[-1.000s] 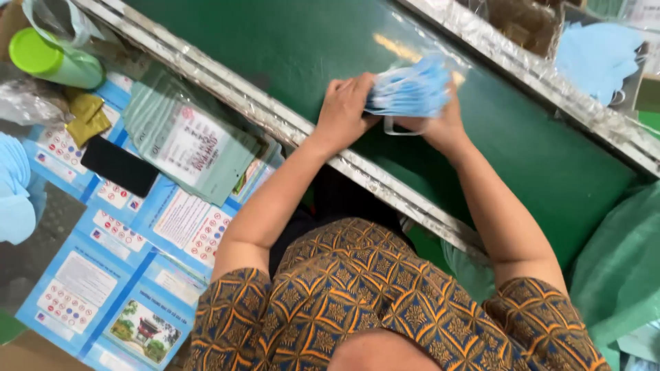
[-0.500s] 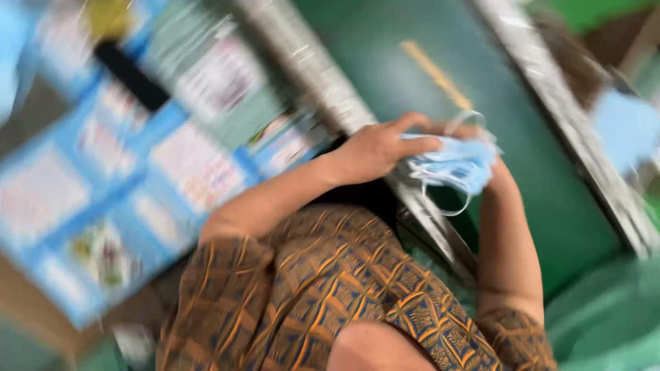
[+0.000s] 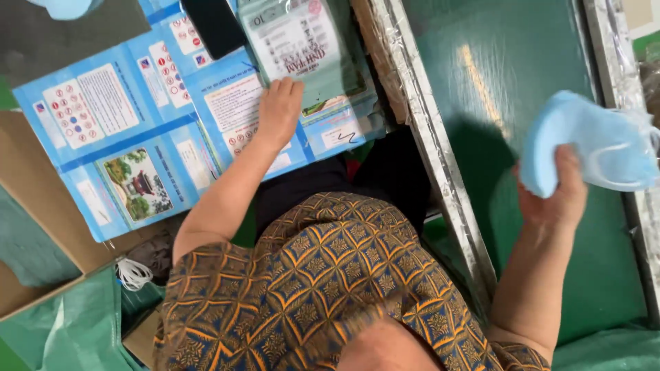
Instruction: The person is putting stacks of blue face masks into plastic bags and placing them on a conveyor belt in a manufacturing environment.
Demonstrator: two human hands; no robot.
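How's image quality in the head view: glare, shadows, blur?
Head view: mostly sharp; a bright glare streak runs along the green conveyor belt surface; the right hand holding the stack of light blue face masks casts a dark shadow on the belt below it; clear plastic over the printed packet at the left hand shines faintly.

A single head-worn camera looks steeply down, close over the person's patterned shirt and both arms (no second view), taking in the printed sheets and green conveyor belt.
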